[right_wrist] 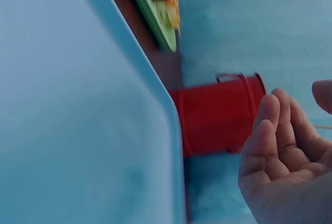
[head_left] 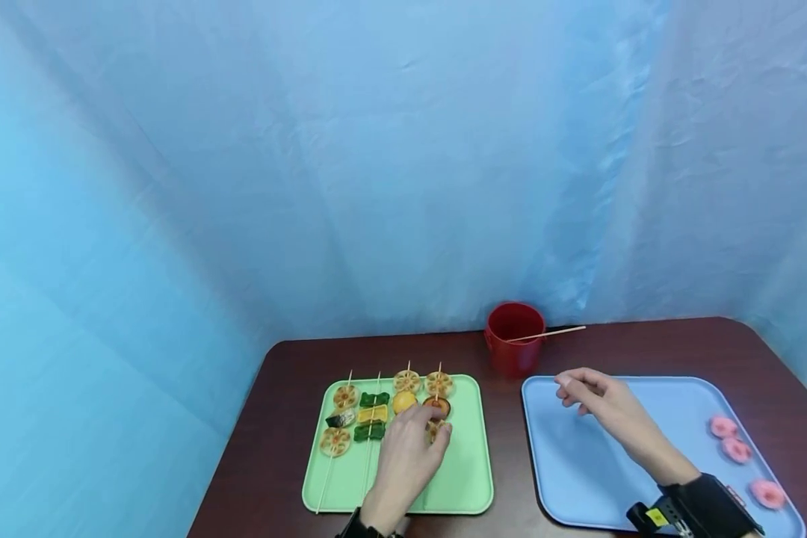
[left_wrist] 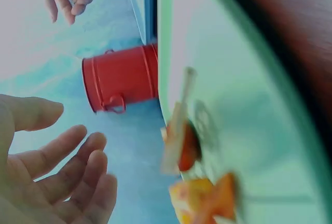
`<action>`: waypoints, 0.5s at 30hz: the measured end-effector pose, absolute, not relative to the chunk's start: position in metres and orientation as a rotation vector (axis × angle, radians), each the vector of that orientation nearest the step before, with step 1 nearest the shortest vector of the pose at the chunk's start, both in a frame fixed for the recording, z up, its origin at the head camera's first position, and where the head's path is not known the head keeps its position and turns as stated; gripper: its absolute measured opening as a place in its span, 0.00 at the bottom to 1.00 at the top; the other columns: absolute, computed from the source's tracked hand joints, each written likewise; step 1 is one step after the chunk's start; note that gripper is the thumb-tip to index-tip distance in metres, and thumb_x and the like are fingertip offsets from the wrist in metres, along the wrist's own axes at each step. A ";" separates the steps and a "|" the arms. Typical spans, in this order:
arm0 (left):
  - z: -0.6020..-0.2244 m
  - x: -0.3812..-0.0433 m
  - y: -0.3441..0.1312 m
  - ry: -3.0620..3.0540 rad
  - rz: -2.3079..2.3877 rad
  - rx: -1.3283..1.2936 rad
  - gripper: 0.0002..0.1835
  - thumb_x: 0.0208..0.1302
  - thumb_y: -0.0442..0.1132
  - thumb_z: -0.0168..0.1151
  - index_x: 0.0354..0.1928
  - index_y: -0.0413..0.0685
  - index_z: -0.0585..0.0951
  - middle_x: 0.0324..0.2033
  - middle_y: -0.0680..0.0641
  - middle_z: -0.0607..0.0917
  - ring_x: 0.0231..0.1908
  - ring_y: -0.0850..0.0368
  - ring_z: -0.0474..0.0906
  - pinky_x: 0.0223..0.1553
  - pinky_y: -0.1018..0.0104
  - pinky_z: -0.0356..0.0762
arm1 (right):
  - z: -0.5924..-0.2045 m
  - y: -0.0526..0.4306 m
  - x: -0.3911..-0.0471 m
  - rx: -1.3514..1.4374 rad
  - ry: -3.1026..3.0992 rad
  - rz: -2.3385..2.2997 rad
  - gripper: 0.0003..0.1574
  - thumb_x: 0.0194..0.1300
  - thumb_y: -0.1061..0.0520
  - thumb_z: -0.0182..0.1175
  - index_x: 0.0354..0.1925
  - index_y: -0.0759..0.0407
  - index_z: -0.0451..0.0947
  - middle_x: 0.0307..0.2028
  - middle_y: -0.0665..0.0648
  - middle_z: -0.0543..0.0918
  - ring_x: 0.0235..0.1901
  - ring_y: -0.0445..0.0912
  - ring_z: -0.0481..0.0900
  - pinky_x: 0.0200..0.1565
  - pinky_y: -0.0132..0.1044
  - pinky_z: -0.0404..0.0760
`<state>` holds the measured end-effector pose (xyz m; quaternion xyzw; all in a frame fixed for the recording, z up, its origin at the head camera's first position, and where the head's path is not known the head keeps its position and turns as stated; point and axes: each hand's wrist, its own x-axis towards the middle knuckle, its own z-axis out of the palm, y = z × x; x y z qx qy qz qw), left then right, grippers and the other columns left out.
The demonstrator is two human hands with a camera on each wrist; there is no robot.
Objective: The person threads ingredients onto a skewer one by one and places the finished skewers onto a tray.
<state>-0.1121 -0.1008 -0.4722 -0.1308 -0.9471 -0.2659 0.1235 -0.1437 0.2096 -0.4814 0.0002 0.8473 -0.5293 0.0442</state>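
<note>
My left hand (head_left: 406,456) hovers over the right-hand skewers on the green tray (head_left: 460,478), its fingers apart and relaxed. Nothing sits between those fingers in the left wrist view. Several skewers lie side by side there, carrying lotus-root slices (head_left: 335,442), green leafy pieces (head_left: 370,432) with a yellow block, a yellow round piece (head_left: 404,402) and a brown-rimmed round slice (head_left: 437,407). My left hand partly hides two of them. Above the far left part of the blue tray (head_left: 598,478), my right hand (head_left: 605,407) hangs loosely curled and holds nothing.
Behind and between the trays stands a red bucket (head_left: 514,359), with one thin wooden stick (head_left: 561,332) leaning out over its rim. Three pink rings (head_left: 736,450) lie along the blue tray's right side. A blue curtain (head_left: 403,187) hangs behind the dark table (head_left: 255,478).
</note>
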 end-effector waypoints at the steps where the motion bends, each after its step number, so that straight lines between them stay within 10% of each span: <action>1: -0.471 -0.115 -0.097 -2.752 -0.784 -0.408 0.09 0.60 0.45 0.64 0.40 0.52 0.85 0.34 0.55 0.84 0.35 0.60 0.78 0.35 0.61 0.74 | -0.480 0.212 -0.144 -0.018 2.662 -1.597 0.35 0.69 0.35 0.51 0.56 0.62 0.75 0.42 0.61 0.82 0.39 0.49 0.80 0.40 0.40 0.81; 8: -0.466 -0.128 -0.069 -2.784 -0.819 -0.469 0.13 0.63 0.47 0.61 0.46 0.52 0.84 0.41 0.55 0.83 0.42 0.59 0.78 0.46 0.56 0.72 | -0.468 0.219 -0.153 -0.116 3.267 -1.461 0.21 0.66 0.45 0.59 0.50 0.56 0.79 0.34 0.49 0.82 0.31 0.37 0.75 0.32 0.21 0.74; 15: -0.470 -0.139 -0.053 -2.759 -0.894 -0.466 0.15 0.62 0.47 0.61 0.48 0.51 0.84 0.37 0.55 0.84 0.41 0.59 0.78 0.44 0.58 0.73 | -0.458 0.216 -0.172 -0.170 3.360 -1.428 0.26 0.63 0.46 0.63 0.52 0.62 0.77 0.33 0.52 0.83 0.32 0.43 0.78 0.32 0.24 0.75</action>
